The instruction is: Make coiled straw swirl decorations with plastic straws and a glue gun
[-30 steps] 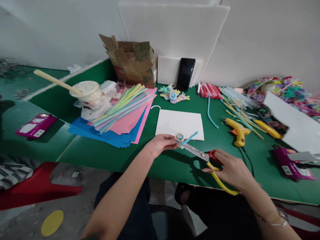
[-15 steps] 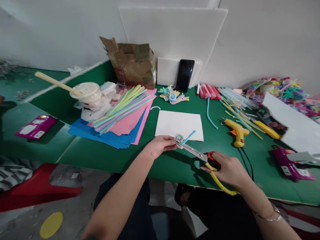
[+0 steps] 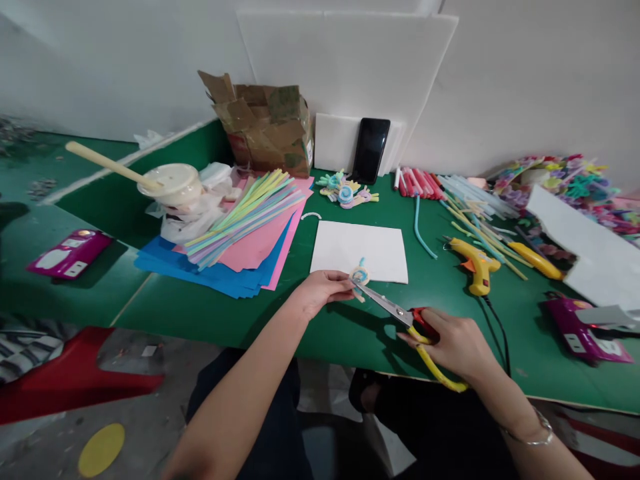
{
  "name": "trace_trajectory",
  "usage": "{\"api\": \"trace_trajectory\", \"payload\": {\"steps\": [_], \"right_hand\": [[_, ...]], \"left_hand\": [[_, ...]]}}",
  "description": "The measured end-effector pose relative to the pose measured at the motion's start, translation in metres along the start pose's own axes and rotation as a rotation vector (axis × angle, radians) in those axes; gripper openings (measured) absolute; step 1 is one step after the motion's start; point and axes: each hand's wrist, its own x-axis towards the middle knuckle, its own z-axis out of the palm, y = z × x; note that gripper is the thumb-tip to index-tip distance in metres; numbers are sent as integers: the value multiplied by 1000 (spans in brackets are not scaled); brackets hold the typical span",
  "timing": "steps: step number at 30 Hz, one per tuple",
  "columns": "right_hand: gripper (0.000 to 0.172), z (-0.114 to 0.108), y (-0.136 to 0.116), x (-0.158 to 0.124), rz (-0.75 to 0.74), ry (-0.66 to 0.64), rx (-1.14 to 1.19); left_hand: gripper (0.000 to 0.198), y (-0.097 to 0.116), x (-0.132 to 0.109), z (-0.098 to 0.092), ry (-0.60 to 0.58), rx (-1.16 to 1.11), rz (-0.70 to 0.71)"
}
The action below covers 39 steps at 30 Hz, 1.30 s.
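Between the fingertips of my left hand (image 3: pixel 327 291) is a small coiled pipe cleaner (image 3: pixel 359 275), cream outside with blue inside. A short blue end pokes up from the coil, and a pale end hangs below it. My right hand (image 3: pixel 453 340) grips scissors (image 3: pixel 387 305) with red and yellow handles. The blades look nearly closed, and their tips lie against the coil. Beneath the coil's upper part is a white board (image 3: pixel 360 247) lying on the green table (image 3: pixel 350 333).
A yellow glue gun (image 3: pixel 477 263) with a black cord lies to the right. Pastel pipe cleaners (image 3: pixel 245 217) rest on coloured sheets (image 3: pixel 210 273) at left. A phone (image 3: pixel 371 150) leans upright behind several finished coils (image 3: pixel 345 193). A cardboard box (image 3: pixel 270 130) stands at the back.
The long blue end that stuck out rightward from the coil now shows as a short stub pointing up. The scissors have shifted slightly left. My left hand has barely moved.
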Motion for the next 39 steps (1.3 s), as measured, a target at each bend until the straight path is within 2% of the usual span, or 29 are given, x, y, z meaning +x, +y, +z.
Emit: {"api": "trace_trajectory", "payload": {"steps": [4,7,10,13,17,22,27,29,31,33,35,37,39], "right_hand": [[48,-1,6,0,158,27,48],[51,-5,11,2,371,38,42],[51,-11,19,7,636,-37,16],[43,-11,31,10,776,-135,-37],[30,-4,45,11,783,-156,-62],[37,2,46,10,761,-132,-149],[40,-2,52,6,754,-121,-190],[40,-7,52,8,776,-75,-206],[33,-13,48,18,780,38,-209],[25,-13,39,35,705,161,-156],[30,-6,29,55,555,219,-67],[39,7,23,73,445,192,-41],[41,23,22,85,398,101,-37]], "left_hand": [[6,2,-2,0,4,4,24],[6,4,-4,2,43,23,33],[6,7,-6,4,108,55,80],[7,10,-8,4,168,79,152],[9,13,-8,2,223,84,220],[13,12,-6,1,244,94,234],[17,12,-6,0,225,109,251],[17,13,-7,0,214,119,253],[16,13,-8,0,205,122,257],[14,13,-8,1,203,114,255],[14,13,-8,2,200,101,251],[14,12,-8,2,193,92,248],[15,12,-8,2,184,86,253]]}}
